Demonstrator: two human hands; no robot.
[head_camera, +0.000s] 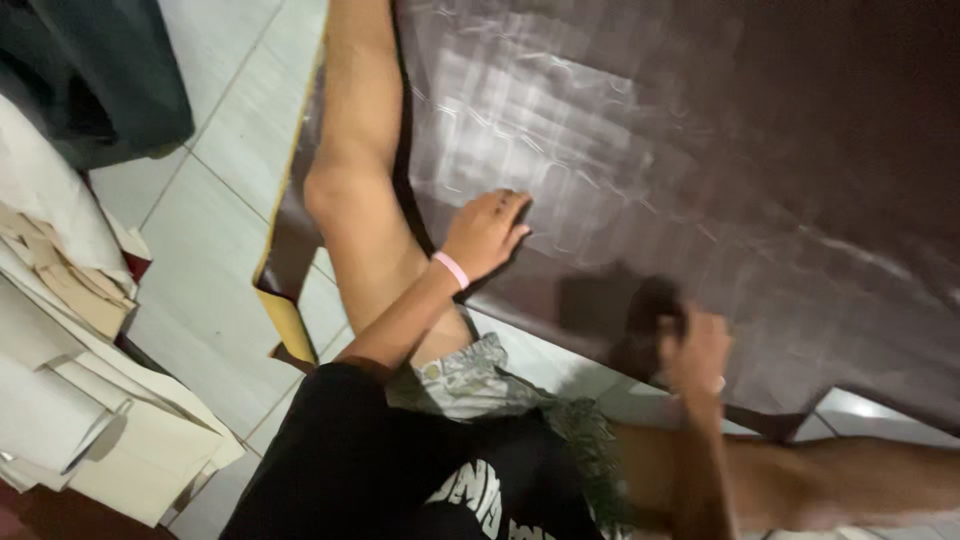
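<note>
Left hand (487, 232) is pressing flat, fingers spread, on the dark brown sheet (700, 150) lying across the tiled floor (215, 270). Right hand (690, 350) is gripping a dark, blurred tool at the sheet's near edge. Probably marking or cutting; next move needs the sheet held taut.

Dark brown glossy sheet (700, 150), flat on floor

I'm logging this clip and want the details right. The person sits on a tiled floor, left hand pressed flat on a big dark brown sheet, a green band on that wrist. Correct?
Nearly. The head view shows the band on the left hand's wrist is pink, not green. The rest stands: that hand lies flat on the dark brown sheet, spread over the tiled floor.
</note>
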